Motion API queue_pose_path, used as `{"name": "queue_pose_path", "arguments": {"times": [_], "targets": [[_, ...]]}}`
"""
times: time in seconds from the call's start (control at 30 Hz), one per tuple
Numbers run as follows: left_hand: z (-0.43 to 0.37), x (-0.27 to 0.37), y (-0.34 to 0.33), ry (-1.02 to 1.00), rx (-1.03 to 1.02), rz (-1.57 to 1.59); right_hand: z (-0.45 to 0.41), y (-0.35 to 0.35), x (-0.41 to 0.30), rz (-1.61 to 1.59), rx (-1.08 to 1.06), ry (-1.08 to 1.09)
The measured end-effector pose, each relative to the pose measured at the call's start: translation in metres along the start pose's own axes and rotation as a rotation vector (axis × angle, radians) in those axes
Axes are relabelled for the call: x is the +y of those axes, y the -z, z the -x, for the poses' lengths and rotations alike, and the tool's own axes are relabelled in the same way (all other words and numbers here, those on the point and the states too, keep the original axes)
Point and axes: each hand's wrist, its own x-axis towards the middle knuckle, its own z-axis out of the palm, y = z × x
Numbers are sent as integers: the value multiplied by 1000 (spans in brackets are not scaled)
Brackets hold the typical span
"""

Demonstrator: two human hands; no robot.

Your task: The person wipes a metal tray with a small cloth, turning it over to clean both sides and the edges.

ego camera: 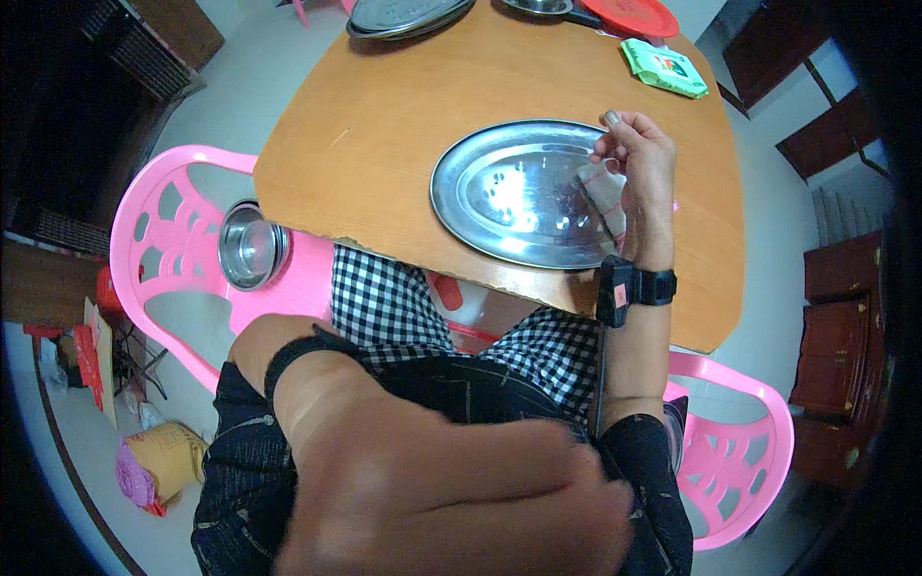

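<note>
An oval stainless steel platter [497,237] lies on the wooden table before me, its shiny surface full of reflections. Over its right end is my right hand [637,155], with curled fingers and the thumb near the index finger. Just below those fingers shows a pale cloth [603,189] with thin red lines. Whether the fingers grip it or it only lies beneath them is unclear. My left hand [461,497] is raised close to the camera, large and blurred, over my lap. Its fingers cannot be made out, and nothing shows in it.
Steel trays [407,18] are stacked at the table's far left. A green wipes packet [664,68] and a red plate [634,14] lie far right, beside a partly visible pan [540,6]. Stacked steel bowls [248,248] sit on a pink plastic chair [302,281] to my left.
</note>
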Motion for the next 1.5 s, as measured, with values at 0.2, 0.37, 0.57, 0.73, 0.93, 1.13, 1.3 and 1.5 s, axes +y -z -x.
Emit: {"name": "queue_pose_path", "arguments": {"times": [0.2, 0.37, 0.57, 0.73, 0.93, 1.13, 1.3, 1.5], "targets": [[48, -64, -2, 620, 339, -180, 23, 50, 3, 456, 94, 238], [162, -133, -18, 1498, 554, 150, 36, 57, 27, 669, -2, 208], [154, -159, -53, 1609, 591, 499, 47, 47, 51, 764, -60, 172], [145, -169, -73, 1525, 633, 763, 29, 44, 70, 849, -109, 484], [144, -164, -87, 1262, 720, 1084, 58, -5, 41, 976, -209, 591], [169, -166, -98, 1147, 690, 1239, 87, -67, 34, 923, -326, 767], [157, -165, -95, 1101, 658, 1319, 64, -63, 3, 861, -154, 751], [150, -157, -84, 1086, 678, 1225, 7, 29, 5, 1028, 235, 690]]}}
